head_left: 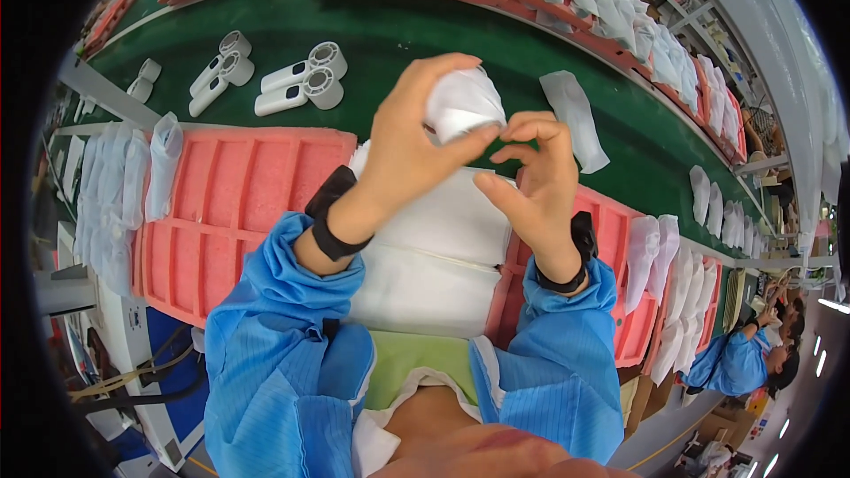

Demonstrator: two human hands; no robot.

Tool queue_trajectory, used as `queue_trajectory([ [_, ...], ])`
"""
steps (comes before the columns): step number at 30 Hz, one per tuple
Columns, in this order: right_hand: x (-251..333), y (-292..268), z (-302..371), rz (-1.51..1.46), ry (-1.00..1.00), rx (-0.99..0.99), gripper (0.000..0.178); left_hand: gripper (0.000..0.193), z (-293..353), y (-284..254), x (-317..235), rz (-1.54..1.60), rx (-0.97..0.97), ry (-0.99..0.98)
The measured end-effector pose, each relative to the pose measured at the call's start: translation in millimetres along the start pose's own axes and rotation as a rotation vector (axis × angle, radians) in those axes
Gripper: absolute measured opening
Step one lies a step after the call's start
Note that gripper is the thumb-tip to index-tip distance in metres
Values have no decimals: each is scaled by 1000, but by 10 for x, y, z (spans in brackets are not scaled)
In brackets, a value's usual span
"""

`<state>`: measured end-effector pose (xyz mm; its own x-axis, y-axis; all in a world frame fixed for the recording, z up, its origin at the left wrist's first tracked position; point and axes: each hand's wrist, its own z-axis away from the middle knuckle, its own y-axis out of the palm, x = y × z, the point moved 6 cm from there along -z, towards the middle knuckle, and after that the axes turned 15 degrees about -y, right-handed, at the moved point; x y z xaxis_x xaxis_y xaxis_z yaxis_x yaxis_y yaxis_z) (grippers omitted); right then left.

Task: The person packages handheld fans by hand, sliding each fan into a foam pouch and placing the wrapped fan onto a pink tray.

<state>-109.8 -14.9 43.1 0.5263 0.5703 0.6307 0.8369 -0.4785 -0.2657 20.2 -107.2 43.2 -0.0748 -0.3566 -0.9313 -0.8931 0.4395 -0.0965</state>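
- Left hand [409,146] raised above the worktop, grip clenched around a white handheld device in a thin foam sleeve [462,103]; thumb on the near side, fingers curled over the far side.
- Right hand [534,175] just beside it, fingertips [516,128] pinching at the sleeve's right edge; thumb and forefinger close together, the remaining fingers loosely bent. Grip is a light pinch on the sleeve, not a full grasp.
- The sleeved device sits between both hands, held in the air over the green conveyor belt [398,40], well clear of its surface.
- Both wrists carry black wrist straps [329,221]; forearms in blue work sleeves [283,336].
- Directly below the hands: a stack of white foam sheets [434,257], lying between two pink foam trays.
- Left pink tray [221,212] has empty slots; a row of bagged white pieces [115,186] lies along its left edge.
- Right pink tray [620,221] is partly covered by more bagged pieces on its right side.
- Far left on the belt: several bare white handheld devices with ring-shaped heads [301,80], lying flat.
- One loose foam sleeve [574,115] lies on the belt, right of the hands.
- Another person in blue [739,358] at the near right edge.
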Motion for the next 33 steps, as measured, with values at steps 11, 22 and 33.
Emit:
queue_trajectory([
  [11, -294, 114, 62, 118, -92, 377, 45, 44, -73, -226, -64, 276, 116, 17],
  [22, -269, 60, 58, 131, 207, 261, 30, 15, 40, -246, -117, -232, -278, 270],
  [33, -1774, -632, 250, 932, 386, 284, 53, 26, 309, 661, 465, -424, 437, -124],
])
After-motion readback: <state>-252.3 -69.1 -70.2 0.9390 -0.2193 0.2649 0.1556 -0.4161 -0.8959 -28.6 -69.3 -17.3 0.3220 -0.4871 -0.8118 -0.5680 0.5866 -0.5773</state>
